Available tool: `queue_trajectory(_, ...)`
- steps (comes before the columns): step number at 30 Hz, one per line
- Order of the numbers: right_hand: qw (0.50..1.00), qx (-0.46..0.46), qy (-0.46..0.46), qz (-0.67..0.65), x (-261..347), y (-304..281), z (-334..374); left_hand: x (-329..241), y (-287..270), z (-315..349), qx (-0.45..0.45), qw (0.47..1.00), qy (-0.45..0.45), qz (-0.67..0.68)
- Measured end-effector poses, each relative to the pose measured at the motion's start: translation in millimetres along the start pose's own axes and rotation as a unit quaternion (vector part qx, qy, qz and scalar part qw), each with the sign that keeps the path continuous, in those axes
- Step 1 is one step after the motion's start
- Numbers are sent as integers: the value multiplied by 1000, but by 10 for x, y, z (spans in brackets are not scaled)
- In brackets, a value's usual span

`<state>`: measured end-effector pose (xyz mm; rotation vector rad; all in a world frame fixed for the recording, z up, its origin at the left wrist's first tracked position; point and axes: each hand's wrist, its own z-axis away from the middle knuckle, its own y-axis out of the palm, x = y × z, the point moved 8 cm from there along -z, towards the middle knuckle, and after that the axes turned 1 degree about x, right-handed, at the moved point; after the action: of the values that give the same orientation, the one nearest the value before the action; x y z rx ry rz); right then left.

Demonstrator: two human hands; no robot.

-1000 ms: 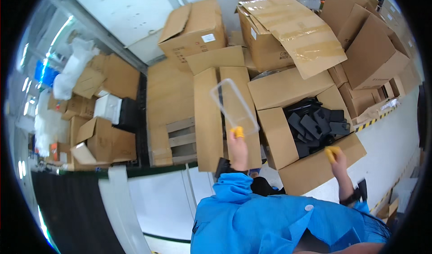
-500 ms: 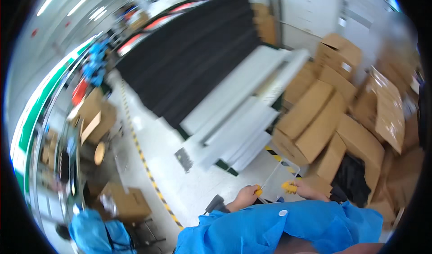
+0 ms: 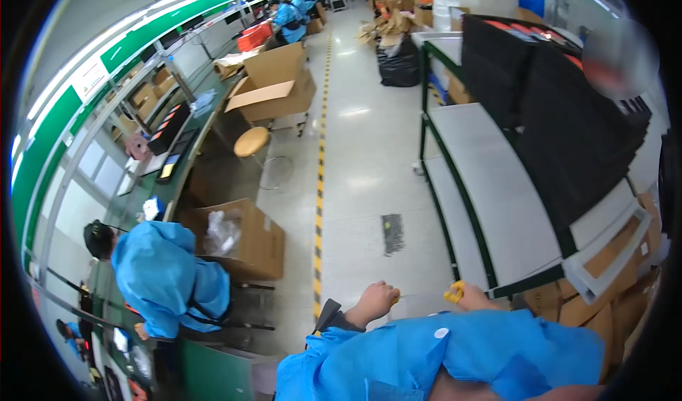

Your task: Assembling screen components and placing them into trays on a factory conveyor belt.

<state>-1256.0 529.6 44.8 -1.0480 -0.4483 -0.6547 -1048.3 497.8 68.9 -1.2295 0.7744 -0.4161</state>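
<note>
My left hand [image 3: 374,304] is held out low in front of my body, its fingers curled closed with a bit of yellow at the fingertips. Whatever it may hold is hidden. My right hand [image 3: 467,296] is a short way to its right, also closed, with bright yellow on its bent fingers, perhaps finger covers; I cannot make out anything in its grip. A dark device [image 3: 327,318] is strapped at my left wrist. Both hands are above the floor, apart from each other. Nearest my right hand is the lower corner of a green-framed rack [image 3: 502,290].
White shelves [image 3: 490,166] on the rack carry black panels [image 3: 568,124]. Flattened cartons [image 3: 604,316] lie at the lower right. A yellow-black floor line [image 3: 320,209] runs along the aisle. At left, a co-worker in blue [image 3: 167,273] sits near a carton [image 3: 263,241] and a round stool [image 3: 251,142].
My view has swung left: the aisle and workbench now fill the left and middle, the rack is at right, and the carton pile is mostly out of sight. Both hands stay low in front.
</note>
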Motion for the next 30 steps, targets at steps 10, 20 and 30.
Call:
queue_trajectory(10, 985, -16, -158, -62, 1657, -89, -2192, 2166, -996, -90, -224, 924, -256, 175)
queue_trajectory(20, 917, 288, -271, -57, 4560, 833, -4522, 4424, -1600, 474, -460, 608, -375, 528)
queue_trajectory(30, 857, 430, -275, 76, 6762, 2278, -6013, 6807, -1664, 1263, -584, 492, -384, 519)
